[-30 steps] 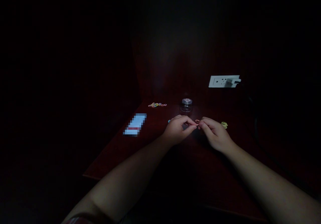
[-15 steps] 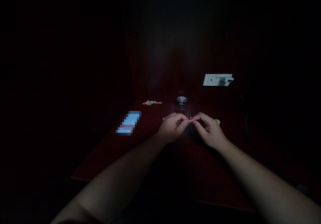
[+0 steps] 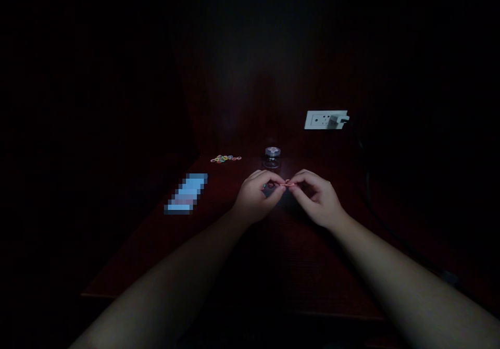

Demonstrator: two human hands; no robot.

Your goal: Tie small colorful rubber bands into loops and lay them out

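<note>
Between the fingertips of both hands is a small pink elastic band (image 3: 288, 183), looped and slightly stretched. My left hand (image 3: 255, 195) pinches its left end between thumb and forefinger. At the other end, the thumb and forefinger of my right hand (image 3: 318, 198) are closed on the band. A bit of teal shows behind my left fingers, too small to make out. Just beyond the hands stands a small clear round jar (image 3: 272, 157) with a lid. A loose pile of coloured elastic bands (image 3: 225, 159) lies farther back on the left.
The dark red table (image 3: 156, 250) runs up to a back panel. A blurred-out, bright phone-like rectangle (image 3: 186, 194) lies to the left. On the panel at right is a white wall socket (image 3: 320, 120) with a plug, its dark cable hanging down the right side.
The view has shifted, so most things appear farther left. My fingertips have drawn slightly apart, with more of the pink band showing between them. Yellow bands beside my right hand are now hidden.
</note>
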